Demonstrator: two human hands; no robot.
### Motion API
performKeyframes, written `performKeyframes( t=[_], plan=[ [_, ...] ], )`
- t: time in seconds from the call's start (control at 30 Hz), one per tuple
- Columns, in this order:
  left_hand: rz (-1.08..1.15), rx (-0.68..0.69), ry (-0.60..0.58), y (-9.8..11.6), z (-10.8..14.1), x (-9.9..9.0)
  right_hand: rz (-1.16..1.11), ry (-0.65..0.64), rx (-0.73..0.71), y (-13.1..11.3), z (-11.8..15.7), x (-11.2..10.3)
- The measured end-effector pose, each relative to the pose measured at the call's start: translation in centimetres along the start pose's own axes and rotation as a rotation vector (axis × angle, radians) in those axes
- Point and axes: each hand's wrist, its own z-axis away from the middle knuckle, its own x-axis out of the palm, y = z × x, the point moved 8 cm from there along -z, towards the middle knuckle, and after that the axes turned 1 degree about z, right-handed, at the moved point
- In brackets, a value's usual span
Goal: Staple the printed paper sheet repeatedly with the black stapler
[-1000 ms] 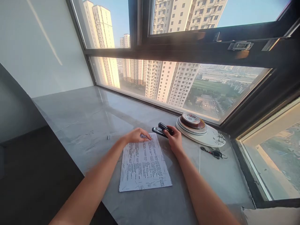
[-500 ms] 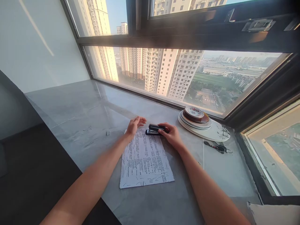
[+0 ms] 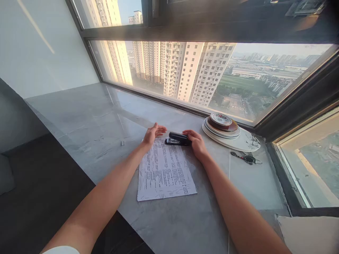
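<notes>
A printed sheet of paper (image 3: 165, 173) lies on the grey stone ledge, with many thin staple-like marks around its edges. Across its far edge sits a black stapler (image 3: 178, 139), its jaw end pointing left and its top arm raised a little. My right hand (image 3: 196, 141) grips the stapler's rear end, fingers on the far side. Beside the sheet's far left corner is my left hand (image 3: 154, 134), open, fingers stretched toward the stapler but apart from it. Its wrist hides part of the sheet's left edge.
At the right, a stack of plates (image 3: 222, 128) stands on a large white oval platter (image 3: 249, 143). Near it lie small dark-handled items with round loops (image 3: 249, 159). A small grey piece (image 3: 122, 143) lies left of the paper. Windows border the ledge; its left edge drops to dark floor.
My right hand has slid back toward the stapler's rear end, uncovering more of its side. My left hand stays open near the sheet's corner. The view has shifted slightly.
</notes>
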Motion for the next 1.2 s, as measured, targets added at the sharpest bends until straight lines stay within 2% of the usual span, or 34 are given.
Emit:
performKeyframes(
  t=[0.33, 0.47, 0.6, 0.67, 0.73, 0.87, 0.97, 1.07, 1.2],
  plan=[
    [0.045, -0.062, 0.078, -0.7, -0.2, -0.8, 0.091, -0.004, -0.037, 0.0, -0.4, 0.3],
    [0.079, -0.056, 0.090, -0.6, -0.1, -1.1, 0.098, 0.016, -0.068, -0.9, -0.1, 0.4],
    [0.057, -0.054, 0.071, -0.7, 0.0, -1.0, 0.268, -0.113, -0.147, -2.4, 0.9, 1.9],
    [0.055, -0.043, 0.077, -0.6, 0.0, -1.0, 0.396, -0.172, -0.199, -2.9, 1.4, 2.7],
    [0.071, -0.033, 0.091, -0.6, -0.1, -1.1, 0.483, -0.162, -0.260, -3.3, 1.7, 3.0],
    [0.199, -0.004, 0.117, -0.3, -0.2, -1.2, 0.581, 0.018, -0.480, -5.1, 2.5, 2.6],
    [0.422, -0.148, 0.050, -1.0, -0.1, -0.2, 0.652, 0.140, -0.679, -6.5, 3.6, 2.5],
    [0.595, -0.356, -0.028, -1.9, 0.4, 1.0, 0.762, 0.162, -0.828, -7.3, 4.6, 3.1],
    [0.671, -0.415, -0.058, -1.9, 0.7, 1.6, 0.883, 0.132, -0.921, -7.3, 5.1, 4.0]
  ],
)
